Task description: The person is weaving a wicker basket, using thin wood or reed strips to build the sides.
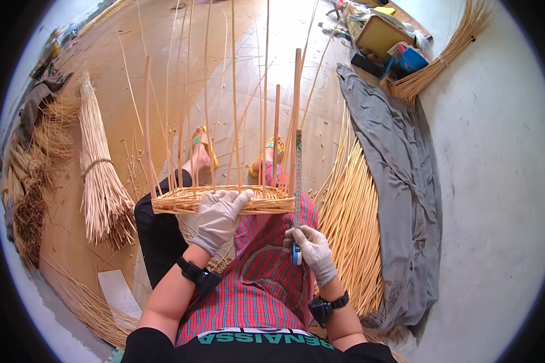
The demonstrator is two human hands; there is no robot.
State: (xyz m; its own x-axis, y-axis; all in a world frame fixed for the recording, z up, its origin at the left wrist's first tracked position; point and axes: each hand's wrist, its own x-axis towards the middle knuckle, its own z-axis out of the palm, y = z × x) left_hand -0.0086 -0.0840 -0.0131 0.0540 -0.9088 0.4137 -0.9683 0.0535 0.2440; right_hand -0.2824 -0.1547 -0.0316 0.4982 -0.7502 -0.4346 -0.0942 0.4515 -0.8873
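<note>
A shallow woven wicker basket [263, 207] rests across my lap, with tall thin stakes rising from its rim and thicker posts at its corners. My left hand [220, 219], in a pale glove, is closed on the near woven edge, fingers over it. My right hand [312, 251], gloved too, pinches a small blue tape measure [297, 255] just below the basket's right corner. From it the tape's blade [298, 181] runs straight up beside the thick right corner post [297, 109]. The blade's lower end is partly covered by my fingers.
Loose rods [351, 224] lie in a heap at my right, beside a grey cloth [393, 181] along the wall. A tied rod bundle [100, 169] lies at the left. Another bundle [442, 60] leans near a blue container [413, 59]. Cut scraps litter the floor.
</note>
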